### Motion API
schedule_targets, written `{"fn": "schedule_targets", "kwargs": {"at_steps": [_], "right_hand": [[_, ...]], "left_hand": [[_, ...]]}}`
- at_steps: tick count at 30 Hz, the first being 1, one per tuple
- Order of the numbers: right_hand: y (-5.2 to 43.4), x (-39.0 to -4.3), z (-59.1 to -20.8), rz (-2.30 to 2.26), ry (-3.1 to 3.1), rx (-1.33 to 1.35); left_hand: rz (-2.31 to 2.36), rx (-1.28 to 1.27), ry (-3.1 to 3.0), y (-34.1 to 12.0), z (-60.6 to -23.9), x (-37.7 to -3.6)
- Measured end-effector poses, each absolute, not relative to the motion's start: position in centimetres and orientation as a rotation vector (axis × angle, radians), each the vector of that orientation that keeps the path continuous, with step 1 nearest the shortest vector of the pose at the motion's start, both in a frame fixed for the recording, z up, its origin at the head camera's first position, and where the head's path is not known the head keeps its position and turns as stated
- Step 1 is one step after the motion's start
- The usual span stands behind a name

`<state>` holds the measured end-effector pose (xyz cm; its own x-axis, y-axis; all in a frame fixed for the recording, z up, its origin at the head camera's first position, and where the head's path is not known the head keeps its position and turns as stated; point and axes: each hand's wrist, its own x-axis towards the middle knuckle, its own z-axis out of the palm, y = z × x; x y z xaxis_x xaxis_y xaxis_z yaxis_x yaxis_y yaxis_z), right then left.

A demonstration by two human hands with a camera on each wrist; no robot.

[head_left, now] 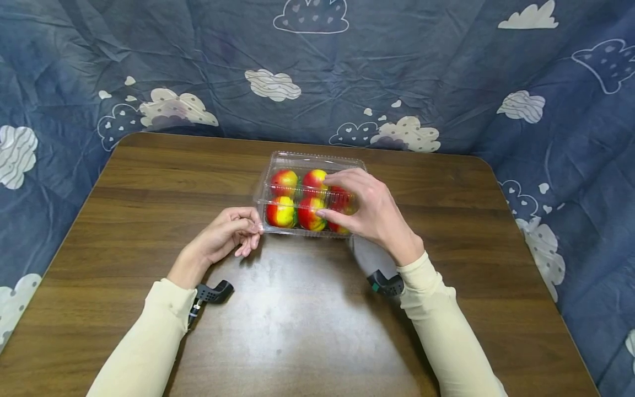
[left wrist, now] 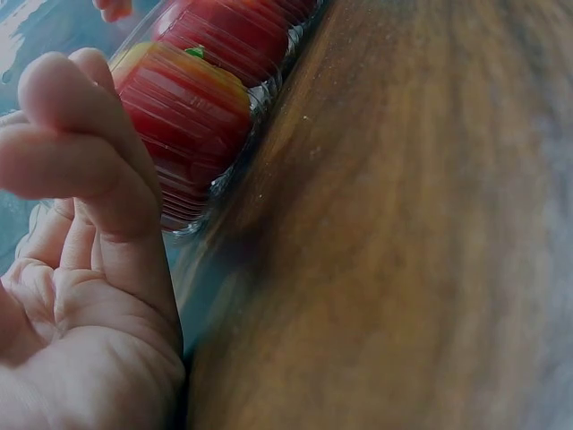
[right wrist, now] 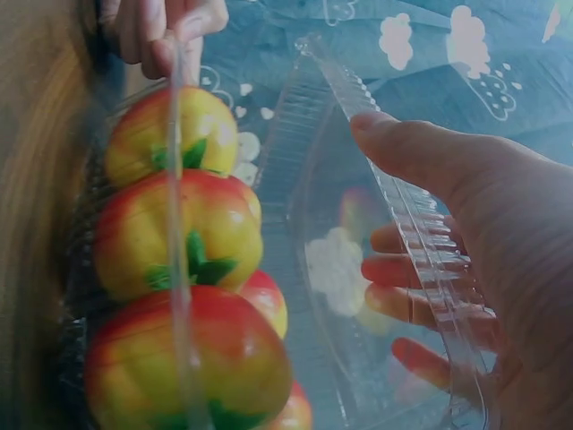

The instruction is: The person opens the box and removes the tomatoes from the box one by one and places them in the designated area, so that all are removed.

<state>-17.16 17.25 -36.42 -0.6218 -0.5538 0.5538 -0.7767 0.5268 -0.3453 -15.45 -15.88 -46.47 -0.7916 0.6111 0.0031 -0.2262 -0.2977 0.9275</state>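
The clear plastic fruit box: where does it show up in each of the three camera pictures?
Head view: the clear box sits mid-table, between both hands.
Left wrist view: the box runs along the top left, its corner just beyond the left hand.
Right wrist view: the box fills the frame, lid lifted by the right hand.
Shared landmark: the red-and-yellow fruit inside.

Our left hand (head_left: 225,234) low, fingers curled with tips pinched together, our right hand (head_left: 369,212) raised, thumb and fingers curved apart, both forearms angled inward, cream sleeves.
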Motion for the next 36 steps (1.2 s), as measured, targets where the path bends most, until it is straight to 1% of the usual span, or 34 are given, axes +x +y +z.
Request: {"fn": "schedule_targets", "kwargs": {"at_steps": [6,20,28,32,36], "right_hand": [[17.6,-17.5,-35.9,0.836,-2.374,1.075],[19.3,-18.7,-34.4,0.969,-2.262,0.916],[20.6,-19.5,-34.1,0.995,-2.243,0.87],[20.8,-19.3,-33.6,1.022,-2.226,0.823],[20.2,-18.3,-32.3,1.07,-2.219,0.801]], "left_hand": [[2.117,0.491,1.428,-16.0,-46.4,-15.4],[2.118,0.517,1.428,-16.0,-46.5,-15.5],[2.131,0.507,1.41,-16.0,-46.4,-15.5],[2.124,0.517,1.399,-16.2,-46.5,-15.5],[2.099,0.524,1.369,-16.4,-46.7,-15.5]]}}
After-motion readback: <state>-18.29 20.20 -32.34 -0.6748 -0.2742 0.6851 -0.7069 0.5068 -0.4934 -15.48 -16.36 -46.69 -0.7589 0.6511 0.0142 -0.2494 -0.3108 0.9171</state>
